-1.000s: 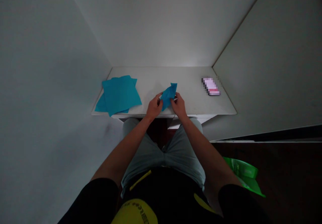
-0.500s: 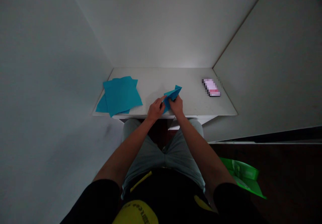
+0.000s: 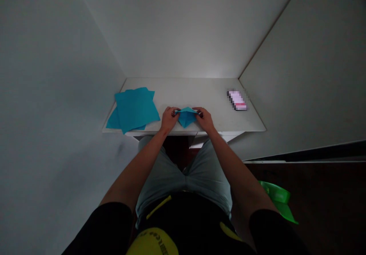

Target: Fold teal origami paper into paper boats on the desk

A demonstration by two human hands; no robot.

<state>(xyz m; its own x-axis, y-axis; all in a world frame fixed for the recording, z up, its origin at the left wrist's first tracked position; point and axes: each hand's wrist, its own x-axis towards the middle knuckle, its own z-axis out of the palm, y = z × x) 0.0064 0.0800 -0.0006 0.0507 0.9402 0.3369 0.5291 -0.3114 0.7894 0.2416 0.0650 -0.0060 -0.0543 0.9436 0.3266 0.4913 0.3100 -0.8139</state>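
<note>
Between my two hands is a folded piece of blue paper, close to the front edge of the white table. It has a diamond-like outline, with creases meeting near its middle and a point towards me. My left hand pinches its left corner, and my right hand pinches the right corner. The fingers of both hands are closed on the paper, their tips partly hidden. Left of my left hand lies a loose stack of blue paper sheets, turned at differing angles.
A phone, blurred out by pixels, lies at the right of the white table. Walls rise behind the table and on both sides. Down on the dark floor at the right is a green plastic object, partly behind my arm.
The folded paper has come down from a raised, tilted position and spread into a symmetrical shape. My hands have moved apart to its left and right corners.
</note>
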